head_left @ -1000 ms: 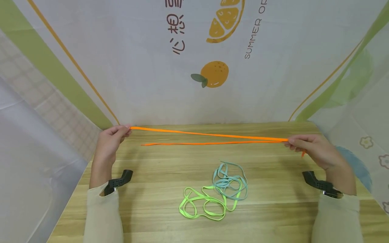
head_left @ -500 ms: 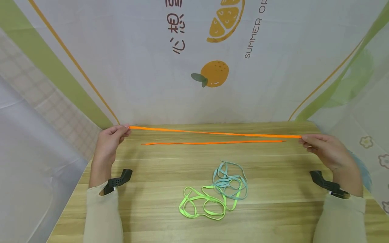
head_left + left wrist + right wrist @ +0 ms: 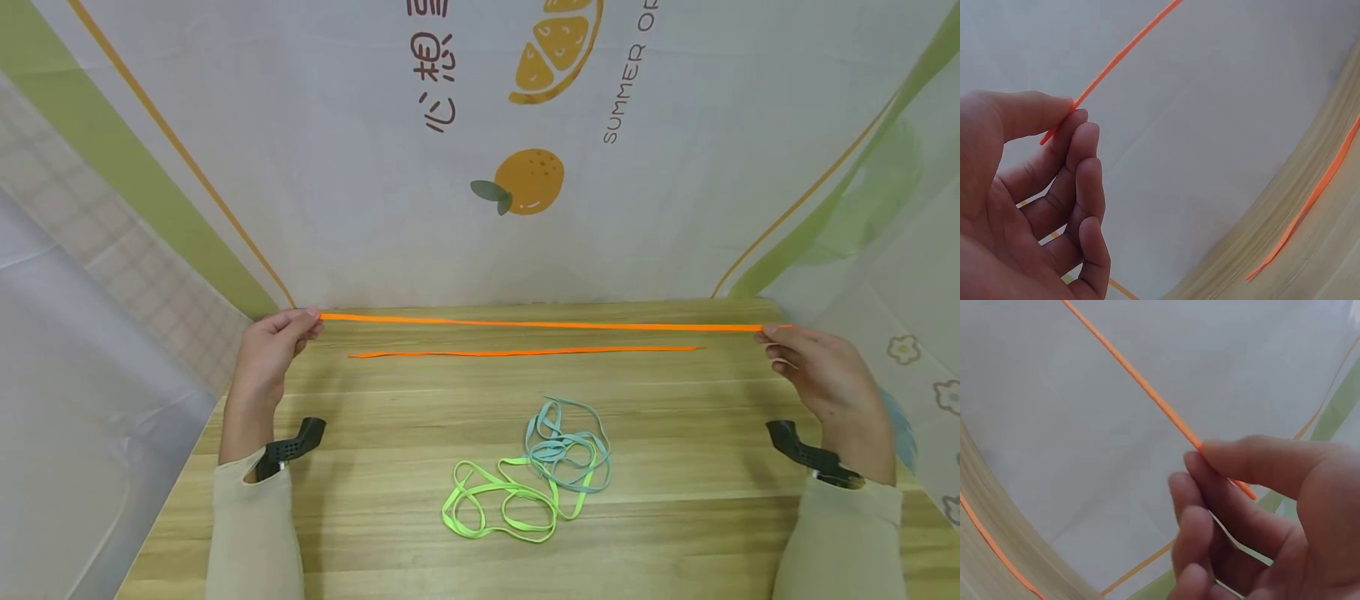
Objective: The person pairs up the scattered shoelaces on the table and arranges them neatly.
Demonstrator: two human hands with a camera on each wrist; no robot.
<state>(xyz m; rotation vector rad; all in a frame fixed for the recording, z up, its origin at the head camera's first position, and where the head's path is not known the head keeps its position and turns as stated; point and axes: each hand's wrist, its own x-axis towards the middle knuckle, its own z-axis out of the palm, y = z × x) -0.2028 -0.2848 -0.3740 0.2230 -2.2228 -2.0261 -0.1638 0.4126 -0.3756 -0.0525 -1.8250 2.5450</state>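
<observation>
An orange shoelace [image 3: 540,323] is stretched nearly level between my two hands above the back of the table. My left hand [image 3: 273,346] pinches one end between thumb and index finger; a short tip sticks out past the thumb in the left wrist view. At the other side my right hand [image 3: 821,367] pinches the lace near its other end, with a short tail [image 3: 1244,489] showing behind the fingertips. A second orange shoelace [image 3: 525,353] lies straight on the table, just in front of the held one and roughly parallel to it.
Nearer the front of the wooden table [image 3: 390,433] lie a loosely coiled blue shoelace [image 3: 551,452] and a tangled lime-green shoelace [image 3: 487,533], the blue partly over the green. A printed white curtain [image 3: 360,208] hangs behind the table's back edge.
My right hand has slid outward to the right along the held lace, to its end, and slightly up. The lace has become straighter and separate from the one lying down. The left hand stays put.
</observation>
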